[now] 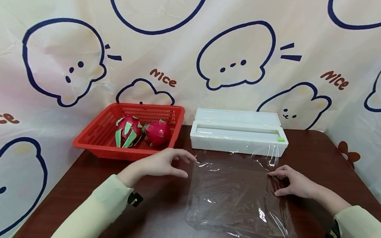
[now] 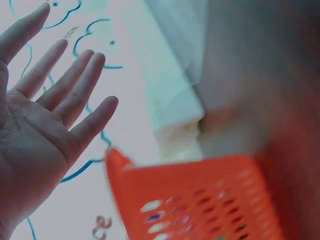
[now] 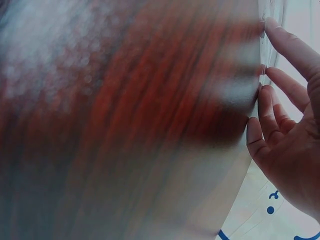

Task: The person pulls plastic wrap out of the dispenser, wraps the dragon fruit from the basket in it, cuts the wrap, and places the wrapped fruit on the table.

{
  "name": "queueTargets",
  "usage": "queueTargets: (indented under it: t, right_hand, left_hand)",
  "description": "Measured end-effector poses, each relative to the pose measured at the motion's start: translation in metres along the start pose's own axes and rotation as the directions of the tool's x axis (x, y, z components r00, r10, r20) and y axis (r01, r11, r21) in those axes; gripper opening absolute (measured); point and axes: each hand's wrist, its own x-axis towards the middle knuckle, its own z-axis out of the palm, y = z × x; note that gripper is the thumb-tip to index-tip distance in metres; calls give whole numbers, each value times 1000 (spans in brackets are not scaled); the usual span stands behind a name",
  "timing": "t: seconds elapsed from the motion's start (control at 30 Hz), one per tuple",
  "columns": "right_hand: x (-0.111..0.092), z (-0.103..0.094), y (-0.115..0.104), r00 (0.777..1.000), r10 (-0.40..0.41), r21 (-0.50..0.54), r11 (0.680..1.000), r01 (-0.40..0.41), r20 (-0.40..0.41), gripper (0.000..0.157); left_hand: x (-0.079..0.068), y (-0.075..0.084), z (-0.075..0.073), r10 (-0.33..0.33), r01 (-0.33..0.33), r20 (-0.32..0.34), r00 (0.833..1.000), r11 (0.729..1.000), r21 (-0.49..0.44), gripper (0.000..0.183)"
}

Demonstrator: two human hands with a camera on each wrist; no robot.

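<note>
A sheet of clear plastic wrap (image 1: 231,197) lies over the brown table, running forward from a white wrap box (image 1: 237,145) with its lid raised. My left hand (image 1: 163,163) hovers at the sheet's left edge, thumb and fingers apart. In the left wrist view the same left hand (image 2: 45,115) has its fingers spread and holds nothing. My right hand (image 1: 294,183) is at the sheet's right edge, fingertips on the film. The right wrist view shows this right hand (image 3: 290,115) with thumb and fingers apart, fingertips right at the table surface.
A red plastic basket (image 1: 91,141) stands at the back left, with two dragon fruits (image 1: 157,133) in it. Behind the table (image 1: 155,224) hangs a cream cloth (image 1: 172,54) printed with cartoon bears. The wrap box stands near the back edge.
</note>
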Motion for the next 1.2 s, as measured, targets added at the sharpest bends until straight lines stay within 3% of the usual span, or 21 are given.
queueTargets:
  t: [0.17, 0.37, 0.63, 0.9, 1.2]
  right_hand:
    - [0, 0, 0, 1000, 1, 7, 1000, -1, 3, 63]
    - [-2, 1, 0, 1000, -2, 10, 1000, 2, -3, 64]
    - [-3, 0, -1, 1000, 0, 10, 1000, 0, -1, 64]
    - [-3, 1, 0, 1000, -3, 18, 1000, 3, 5, 63]
    - [-2, 1, -1, 1000, -23, 4, 1000, 23, -9, 61]
  left_hand:
    - [-7, 9, -29, 7, -1, -88, 996, 998, 60, 48]
    - [-11, 15, -67, -38, 55, -200, 979, 996, 77, 50]
    - [-16, 5, -107, -134, 163, -288, 948, 983, 79, 63]
    - [-11, -12, -133, -131, 160, -288, 949, 984, 81, 68]
    - [-2, -43, -143, -259, 272, -243, 935, 962, 21, 72]
